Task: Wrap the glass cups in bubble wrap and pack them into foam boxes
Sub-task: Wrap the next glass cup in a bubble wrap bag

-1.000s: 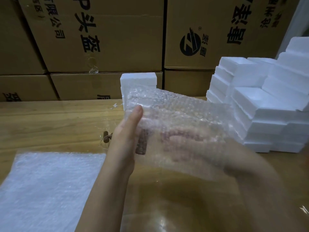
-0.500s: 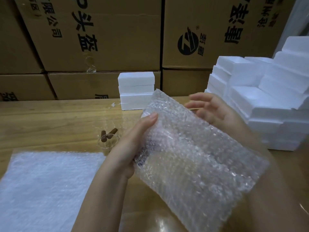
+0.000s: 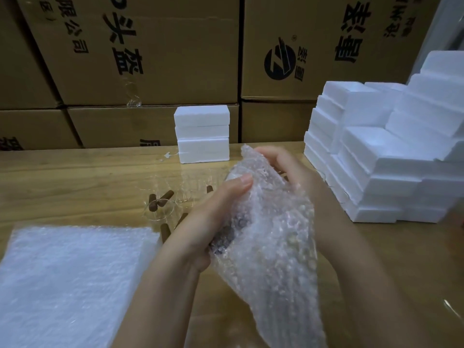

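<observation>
Printed cardboard cartons (image 3: 150,59) stand behind the far edge of a wooden table (image 3: 62,177). Above its middle, the left hand (image 3: 213,217) curls round a bubble wrap bundle (image 3: 273,247), thumb on top. The right hand (image 3: 283,167) grips its upper end with bent fingers. Bare glass cups (image 3: 160,204) stand mid-table. Spare wrap sheets (image 3: 70,280) lie at the near left corner, and foam boxes (image 3: 376,159) are stacked along the right edge.

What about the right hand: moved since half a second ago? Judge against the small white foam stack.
Yes. The right hand shifted left, toward the small white foam stack, and grips the clear bubble wrap.
</observation>
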{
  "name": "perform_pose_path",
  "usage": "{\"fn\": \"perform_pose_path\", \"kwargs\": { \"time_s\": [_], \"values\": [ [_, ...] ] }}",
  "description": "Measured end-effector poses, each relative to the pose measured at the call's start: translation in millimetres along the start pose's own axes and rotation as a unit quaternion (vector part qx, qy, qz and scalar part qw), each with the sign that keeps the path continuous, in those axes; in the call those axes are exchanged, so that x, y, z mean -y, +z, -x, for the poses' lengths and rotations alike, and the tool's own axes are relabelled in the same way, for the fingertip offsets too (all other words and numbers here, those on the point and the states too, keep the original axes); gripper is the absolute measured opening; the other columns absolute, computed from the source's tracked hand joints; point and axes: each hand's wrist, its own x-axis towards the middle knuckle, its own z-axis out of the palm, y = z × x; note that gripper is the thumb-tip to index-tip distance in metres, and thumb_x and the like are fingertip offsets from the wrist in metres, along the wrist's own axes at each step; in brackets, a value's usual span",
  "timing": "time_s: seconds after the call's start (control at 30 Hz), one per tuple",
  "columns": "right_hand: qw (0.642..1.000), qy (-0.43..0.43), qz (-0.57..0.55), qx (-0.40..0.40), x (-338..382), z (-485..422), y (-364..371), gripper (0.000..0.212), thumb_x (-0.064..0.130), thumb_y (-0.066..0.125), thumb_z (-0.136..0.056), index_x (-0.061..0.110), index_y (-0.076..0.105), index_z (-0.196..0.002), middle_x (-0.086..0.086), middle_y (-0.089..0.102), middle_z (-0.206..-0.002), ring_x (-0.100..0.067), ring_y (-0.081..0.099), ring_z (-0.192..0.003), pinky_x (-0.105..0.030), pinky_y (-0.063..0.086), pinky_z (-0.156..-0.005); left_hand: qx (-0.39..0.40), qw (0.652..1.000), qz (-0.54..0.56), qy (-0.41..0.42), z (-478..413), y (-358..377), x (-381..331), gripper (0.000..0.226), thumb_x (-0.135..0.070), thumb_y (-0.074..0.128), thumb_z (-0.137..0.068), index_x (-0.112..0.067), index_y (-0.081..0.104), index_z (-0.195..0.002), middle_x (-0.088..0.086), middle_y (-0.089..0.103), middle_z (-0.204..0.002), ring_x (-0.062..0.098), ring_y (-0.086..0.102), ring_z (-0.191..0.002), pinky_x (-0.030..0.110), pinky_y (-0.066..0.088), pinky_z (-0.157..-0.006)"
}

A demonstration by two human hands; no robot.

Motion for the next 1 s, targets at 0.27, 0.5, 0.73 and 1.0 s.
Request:
{"fn": "perform_pose_path", "kwargs": {
  "time_s": [0.27,0.5,0.73,1.0],
  "values": [
    [0.982,-0.042,0.136,-0.121,2.1,18.5,3.4,0.014,0.028,0.058,-0.088,0.03,0.062,-0.101,0.015,0.061,-0.075,-0.006,0.056,-0.073,-0.029,0.046,-0.062,-0.046,0.982,-0.168,-0.071,7.1,-10.5,10.8,0.033,-0.059,0.045,-0.084,-0.042,0.069,-0.099,-0.018,0.072,-0.097,0.001,0.068,-0.089,0.029,0.056,-0.08],
    [0.959,0.037,0.235,-0.152,-2.8,15.9,-1.5,0.015,0.035,0.053,-0.091,0.031,0.056,-0.105,0.016,0.053,-0.069,-0.002,0.049,-0.065,-0.023,0.038,-0.054,0.029,0.937,-0.347,-0.026,24.3,-33.5,5.6,0.104,-0.045,0.081,-0.062,-0.061,0.014,-0.14,-0.031,0.031,-0.146,-0.003,0.036,-0.134,0.036,0.036,-0.109],
    [0.941,0.032,0.307,-0.14,6.0,13.0,14.5,0.023,0.023,0.051,-0.094,0.023,0.051,-0.117,0.005,0.06,-0.098,-0.018,0.053,-0.095,-0.036,0.046,-0.073,-0.12,0.909,-0.395,0.046,16.7,-17.0,9.8,0.06,-0.057,0.056,-0.064,-0.058,0.042,-0.123,-0.028,0.055,-0.126,-0.01,0.054,-0.109,0.019,0.045,-0.089],
    [0.958,-0.071,0.229,-0.155,8.5,21.9,29.0,0.052,0.003,0.061,-0.07,0.013,0.058,-0.122,-0.001,0.059,-0.11,-0.02,0.049,-0.104,-0.034,0.047,-0.077,-0.26,0.883,-0.38,0.093,15.2,-19.1,5.7,0.047,-0.019,0.048,-0.07,-0.041,0.059,-0.11,-0.018,0.068,-0.09,0.006,0.063,-0.073,0.032,0.055,-0.066]
  ]
}}
